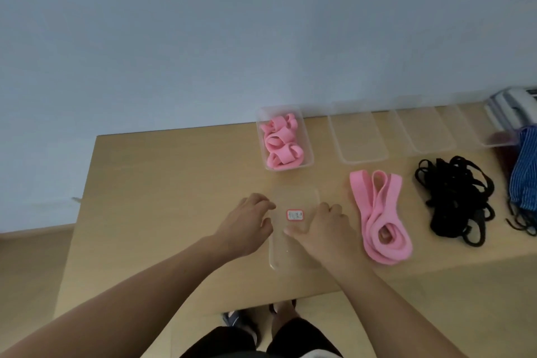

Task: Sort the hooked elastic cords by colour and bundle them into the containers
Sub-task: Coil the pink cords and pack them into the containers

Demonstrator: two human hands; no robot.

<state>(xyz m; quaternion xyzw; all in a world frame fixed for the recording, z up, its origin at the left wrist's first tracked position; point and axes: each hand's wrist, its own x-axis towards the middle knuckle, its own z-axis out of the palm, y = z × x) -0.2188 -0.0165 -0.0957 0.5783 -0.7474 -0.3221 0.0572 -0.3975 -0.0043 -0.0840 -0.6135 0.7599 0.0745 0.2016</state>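
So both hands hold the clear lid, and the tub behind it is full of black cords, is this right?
Not quite: the head view shows the tub behind the lid full of pink cords; the black cords lie loose on the table. The left hand and right hand do hold the lid.

Blue striped cloth point(526, 171) lies on the wooden table's point(174, 183) right end.

The label point(295, 215) on the clear container point(286, 256) is too small to read.
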